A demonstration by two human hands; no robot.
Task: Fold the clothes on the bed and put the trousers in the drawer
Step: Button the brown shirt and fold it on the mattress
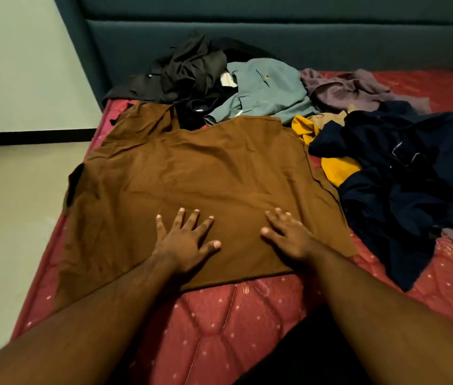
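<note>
1. A brown shirt is spread flat across the near left part of the bed, hem toward the viewer, neck toward the headboard; its left side hangs a little over the mattress edge.
2. The shirt is pressed by both hands near the hem: the left hand lies palm down with fingers spread, the right hand lies flat just beside it, fingers straight. Nothing is pinched or gripped by either.
3. The cloth is judged thin, light and limp; it shows only shallow creases and will likely drape and slide rather than hold a fold unaided.
4. Hold is best taken at the side seams or at the shoulder and hem corners, so that a third can be turned inward while the middle is kept down.
5. The hanging left side may drag the shirt off line when it is lifted.
6. Beyond the shirt, unfolded clothes are heaped: a black pile, a grey-blue shirt, a mauve garment, a yellow piece and a navy heap.
7. Which of these are trousers cannot be told; no drawer is in view.
</note>
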